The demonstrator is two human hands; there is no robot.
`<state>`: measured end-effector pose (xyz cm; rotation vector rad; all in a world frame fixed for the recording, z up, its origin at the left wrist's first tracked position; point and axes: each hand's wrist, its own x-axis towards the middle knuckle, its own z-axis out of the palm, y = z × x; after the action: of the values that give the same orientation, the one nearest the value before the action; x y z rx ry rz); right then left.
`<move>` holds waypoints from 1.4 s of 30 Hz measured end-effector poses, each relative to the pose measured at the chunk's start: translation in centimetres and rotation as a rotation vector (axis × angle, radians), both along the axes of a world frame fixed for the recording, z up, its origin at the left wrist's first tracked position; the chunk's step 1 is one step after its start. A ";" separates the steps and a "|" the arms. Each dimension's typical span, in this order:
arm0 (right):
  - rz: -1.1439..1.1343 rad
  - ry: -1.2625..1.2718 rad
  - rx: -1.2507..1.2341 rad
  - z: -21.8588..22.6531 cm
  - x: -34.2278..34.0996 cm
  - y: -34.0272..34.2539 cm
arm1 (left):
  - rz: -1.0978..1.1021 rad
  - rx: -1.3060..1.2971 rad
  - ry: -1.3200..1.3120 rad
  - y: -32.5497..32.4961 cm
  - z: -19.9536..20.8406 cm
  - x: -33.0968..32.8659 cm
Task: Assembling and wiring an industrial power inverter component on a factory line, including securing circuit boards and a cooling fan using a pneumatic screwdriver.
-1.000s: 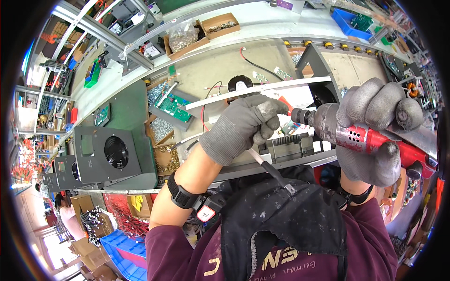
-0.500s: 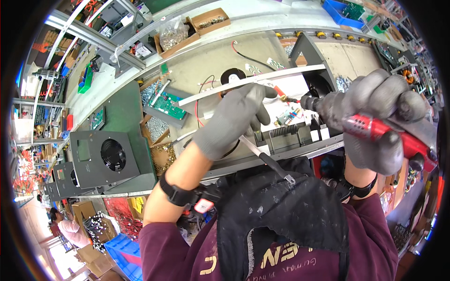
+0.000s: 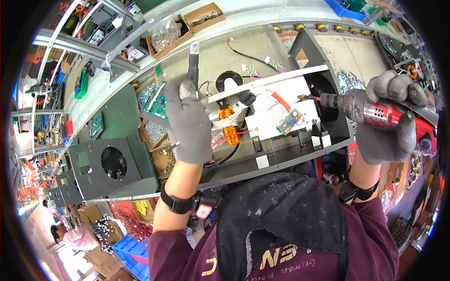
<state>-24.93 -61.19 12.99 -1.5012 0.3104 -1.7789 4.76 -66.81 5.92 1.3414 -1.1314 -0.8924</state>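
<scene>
My left hand [image 3: 190, 124], in a grey glove, is closed on a thick cable whose black-sleeved end [image 3: 193, 65] with a ring lug sticks up past the fingers. Beside that hand an orange-wound coil [image 3: 228, 122] lies in a dark grey metal chassis [image 3: 290, 152]. In my right hand [image 3: 391, 117], also gloved, is a red power screwdriver [image 3: 375, 112], its bit pointing left at a small brass-coloured fitting [image 3: 302, 97] on the white panel [image 3: 276, 124]. Whether the bit touches it I cannot tell. On the panel are a small green circuit board [image 3: 289, 122] and a red-sleeved lead [image 3: 280, 99].
A green circuit board [image 3: 157, 104] lies left of the chassis near trays of screws [image 3: 154, 131]. Farther left stands a grey cover with a round fan opening [image 3: 112, 162]. Cardboard boxes [image 3: 204, 18] and a blue bin [image 3: 347, 9] sit at the back.
My left hand has moved left, and the cable's lug end has swung from near my apron to pointing away from me. The screwdriver has shifted slightly right and down, still in my right hand.
</scene>
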 end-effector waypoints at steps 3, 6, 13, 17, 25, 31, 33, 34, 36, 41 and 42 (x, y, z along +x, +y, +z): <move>-0.034 0.018 0.056 -0.5 -0.2 -0.6 | -0.012 -0.400 -0.540 -0.8 -0.8 -0.5; -0.049 0.065 0.087 -1.2 -1.0 -1.4 | -0.445 -0.421 -0.989 -0.4 0.7 -1.9; -0.168 -0.035 0.260 -2.4 0.1 -1.7 | -0.848 -0.634 -1.163 -2.2 0.1 -4.6; -0.170 -0.043 0.282 -3.0 -0.1 -1.4 | -0.951 -0.543 -1.206 -2.5 -0.4 -5.6; -0.177 -0.049 0.326 -3.4 -0.6 -0.3 | -1.008 -0.487 -1.289 -3.2 -0.1 -5.6; -0.178 -0.092 0.359 -3.4 -0.6 0.1 | -1.011 -0.567 -1.306 -2.1 -0.8 -6.1; -0.128 -0.107 0.337 -3.6 -0.7 -0.1 | -0.894 -0.742 -1.495 -1.5 -1.6 -6.5; -0.083 -0.120 0.315 -3.8 -0.7 -0.1 | -0.895 -0.739 -1.496 -1.3 -1.7 -6.6; -0.071 -0.123 0.327 -3.7 -0.4 0.0 | -0.969 -0.684 -1.467 -0.9 -2.0 -7.0; -0.057 -0.029 0.280 -4.2 -0.8 0.1 | -0.917 -0.593 -1.296 0.4 -3.5 -7.4; -0.139 -0.081 0.348 -4.0 -0.2 0.5 | -0.865 -0.560 -1.307 0.8 -3.8 -7.7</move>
<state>-25.12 -60.68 9.01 -1.1820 0.6611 -1.7782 -2.90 -66.00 2.13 0.8311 -2.8404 -0.0540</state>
